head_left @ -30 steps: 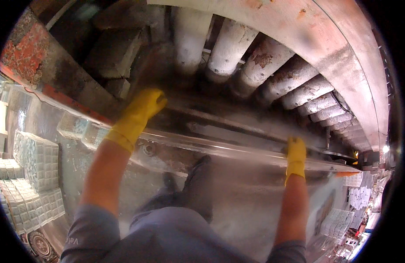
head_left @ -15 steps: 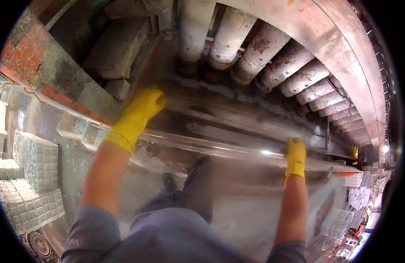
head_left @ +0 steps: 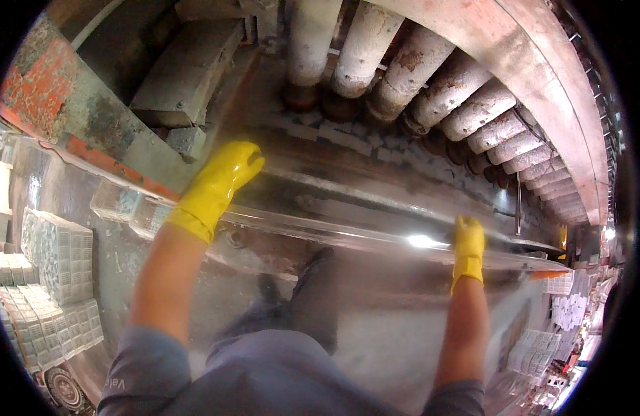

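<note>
Both my hands wear yellow rubber gloves and reach over the near edge of a long machine. My left hand (head_left: 230, 168) is closed, its fingers curled beside the machine's left end, and whatever it may hold is hidden. Farther right, my right hand (head_left: 469, 240) is curled closed just above the wet metal rail (head_left: 361, 236); its fingertips are hidden too. A long, pale, wet strip (head_left: 348, 192) runs between the two hands. Beyond it, flat grey pieces (head_left: 344, 136) lie on the dark bed under a row of thick, worn cylinders (head_left: 413, 62).
A pale curved beam (head_left: 542, 62) borders the cylinders. At left stand a grey block (head_left: 185, 69) and a chipped orange-and-grey frame (head_left: 77, 104). White plastic crates (head_left: 60, 256) are stacked on the left floor, with more crates (head_left: 533, 353) at right. A wheel (head_left: 62, 387) shows lower left.
My hands stay almost where they were. The cylinders appear slightly higher, and the grey pieces beneath them show more clearly. The glare on the rail is brighter.
</note>
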### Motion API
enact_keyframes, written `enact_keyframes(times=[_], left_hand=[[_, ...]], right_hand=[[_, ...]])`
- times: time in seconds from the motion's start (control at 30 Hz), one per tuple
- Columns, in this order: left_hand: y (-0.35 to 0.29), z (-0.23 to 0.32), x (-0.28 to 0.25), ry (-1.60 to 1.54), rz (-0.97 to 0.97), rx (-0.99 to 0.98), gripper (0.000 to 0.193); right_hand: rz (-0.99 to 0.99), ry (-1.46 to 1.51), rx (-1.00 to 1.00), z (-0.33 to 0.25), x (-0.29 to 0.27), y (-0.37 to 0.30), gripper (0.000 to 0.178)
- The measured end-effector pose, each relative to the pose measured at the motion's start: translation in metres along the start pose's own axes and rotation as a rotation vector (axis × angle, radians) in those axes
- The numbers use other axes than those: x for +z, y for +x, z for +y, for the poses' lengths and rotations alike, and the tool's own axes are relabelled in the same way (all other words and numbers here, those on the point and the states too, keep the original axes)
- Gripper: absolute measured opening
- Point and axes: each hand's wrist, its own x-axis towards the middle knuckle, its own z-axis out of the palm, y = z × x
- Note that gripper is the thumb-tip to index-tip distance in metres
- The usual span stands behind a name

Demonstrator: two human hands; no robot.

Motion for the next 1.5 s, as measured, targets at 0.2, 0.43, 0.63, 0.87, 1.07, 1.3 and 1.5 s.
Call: enact_keyframes(times=[0.2,0.43,0.63,0.87,1.07,1.3,1.5], left_hand=[[-0.003,0.003,-0.001,-0.028,0.030,0.013,0.033],[-0.002,-0.010,0.005,-0.056,0.030,0.032,0.033],[-0.004,-0.007,-0.005,-0.088,0.020,0.033,0.035],[-0.004,-0.020,0.004,-0.019,0.042,0.069,0.037],[-0.004,-0.020,-0.001,-0.072,0.030,0.053,0.036],[-0.004,-0.027,0.004,-0.022,0.025,0.040,0.034],[-0.002,-0.018,0.006,-0.022,0.030,0.014,0.034]], right_hand=[[-0.018,0.012,0.047,-0.004,-0.008,-0.009,0.036],[0.028,-0.060,0.051,-0.015,-0.005,-0.018,0.035],[0.058,-0.209,-0.048,-0.005,0.002,-0.013,0.039],[0.047,-0.188,-0.013,-0.004,0.005,-0.013,0.040],[0.013,-0.153,0.042,-0.022,0.004,-0.023,0.040],[-0.002,-0.186,0.018,-0.016,0.005,-0.016,0.041],[0.204,-0.340,-0.164,0.034,0.020,0.011,0.040]])
